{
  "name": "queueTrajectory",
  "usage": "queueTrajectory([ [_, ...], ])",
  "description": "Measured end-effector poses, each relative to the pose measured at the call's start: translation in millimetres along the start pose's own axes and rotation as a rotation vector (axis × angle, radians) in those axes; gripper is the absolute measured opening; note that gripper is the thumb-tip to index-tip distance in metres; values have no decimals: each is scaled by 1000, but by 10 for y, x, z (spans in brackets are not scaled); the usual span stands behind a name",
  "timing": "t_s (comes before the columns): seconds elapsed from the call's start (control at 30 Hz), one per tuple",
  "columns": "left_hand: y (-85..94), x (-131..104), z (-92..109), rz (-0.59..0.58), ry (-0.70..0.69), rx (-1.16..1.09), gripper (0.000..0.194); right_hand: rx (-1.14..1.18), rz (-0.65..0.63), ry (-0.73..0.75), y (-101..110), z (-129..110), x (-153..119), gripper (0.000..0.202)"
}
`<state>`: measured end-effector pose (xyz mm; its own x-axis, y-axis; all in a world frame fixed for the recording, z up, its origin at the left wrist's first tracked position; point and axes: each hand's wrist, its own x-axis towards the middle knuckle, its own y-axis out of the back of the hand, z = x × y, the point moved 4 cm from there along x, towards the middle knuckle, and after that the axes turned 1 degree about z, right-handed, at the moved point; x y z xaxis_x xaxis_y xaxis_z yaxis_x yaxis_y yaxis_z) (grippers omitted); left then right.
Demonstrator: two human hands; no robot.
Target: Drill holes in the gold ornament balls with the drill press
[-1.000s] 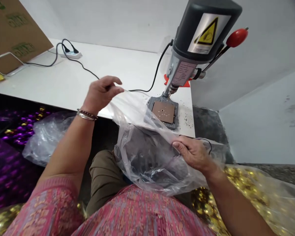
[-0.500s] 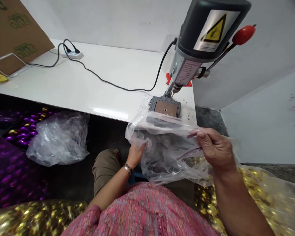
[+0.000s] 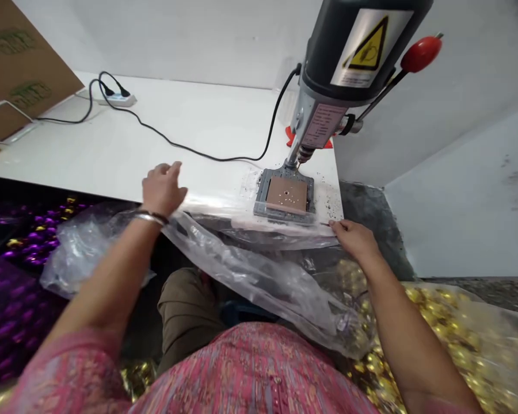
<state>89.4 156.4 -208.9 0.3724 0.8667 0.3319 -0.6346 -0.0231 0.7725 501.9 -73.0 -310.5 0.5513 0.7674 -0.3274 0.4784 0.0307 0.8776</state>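
Head view: nearest to you, a clear plastic bag [image 3: 259,276] lies between your arms, along and below the front edge of the white table [image 3: 198,115]. Its long axis runs left to right, sloping down toward your right; which way its mouth points cannot be told. Your right hand [image 3: 354,238] pinches its edge by the table's near corner. Your left hand [image 3: 162,190] has thumb and fingers parted; whether plastic is caught beneath the palm is unclear. The step appears to be spreading the bag; the next move seems to call for a secure left grip. Beyond stands a bench drill press [image 3: 323,123] bearing a brown square plate [image 3: 287,201]; farther, a power strip [image 3: 121,100].
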Motion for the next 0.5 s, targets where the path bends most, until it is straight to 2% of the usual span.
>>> queueTrajectory([
  [0.07,-414,-269,284,-72,-27,-12,41,-22,-18,-28,-28,59,36,52],
  [0.13,-823,-615,477,-181,-86,-43,32,-35,-42,-29,-31,112,35,54],
  [0.23,-1228,-895,512,-210,-76,14,33,-48,-68,1,-8,168,15,56],
  [0.3,-1364,-872,440,-236,-44,83,37,-59,-45,26,42,200,18,58],
  [0.37,-1423,-775,378,-304,-43,120,39,-65,18,57,124,217,60,58],
  [0.5,-1393,-655,360,-366,-85,152,37,-48,183,145,287,63,338,58],
])
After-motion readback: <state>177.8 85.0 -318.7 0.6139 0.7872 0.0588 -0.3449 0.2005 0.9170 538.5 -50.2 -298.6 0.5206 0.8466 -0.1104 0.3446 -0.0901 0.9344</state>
